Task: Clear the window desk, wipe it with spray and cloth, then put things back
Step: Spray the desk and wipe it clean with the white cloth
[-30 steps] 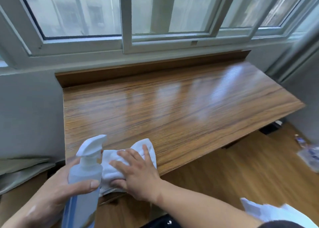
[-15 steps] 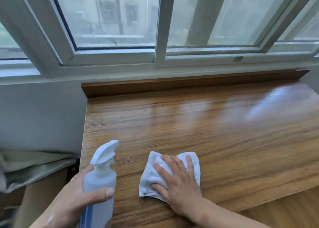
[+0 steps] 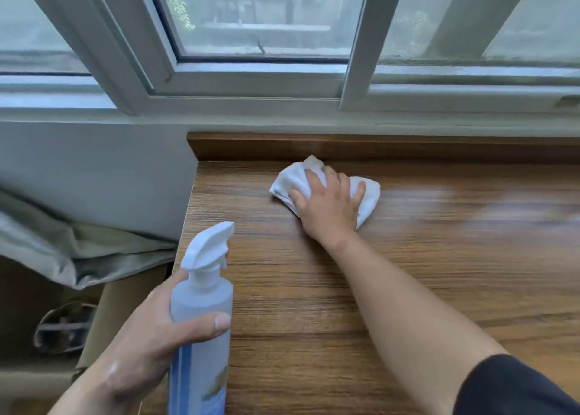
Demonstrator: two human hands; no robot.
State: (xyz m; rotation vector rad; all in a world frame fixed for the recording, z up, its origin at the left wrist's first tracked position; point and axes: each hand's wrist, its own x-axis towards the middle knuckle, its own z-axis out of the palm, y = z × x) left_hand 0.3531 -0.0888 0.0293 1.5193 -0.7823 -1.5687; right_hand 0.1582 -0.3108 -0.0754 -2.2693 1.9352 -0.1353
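Note:
The wooden window desk (image 3: 439, 257) fills the right half of the view, bare and glossy. My right hand (image 3: 328, 206) lies flat with spread fingers on a crumpled white cloth (image 3: 370, 195), pressing it onto the desk near the back left corner, close to the raised wooden back lip (image 3: 408, 148). My left hand (image 3: 150, 336) grips a white and blue spray bottle (image 3: 201, 320) upright at the desk's left front edge, its nozzle pointing right and the thumb wrapped across its front.
White window frames (image 3: 251, 78) run along behind the desk. A grey wall (image 3: 94, 170) stands to the left, with grey-green fabric (image 3: 78, 251) draped over a brown box below it. A dark shoe-like object (image 3: 62, 326) lies in the shadow at lower left.
My right hand has pushed the cloth from the desk's front edge up to the back left corner. The view has moved closer and leftward. The left hand still holds the bottle.

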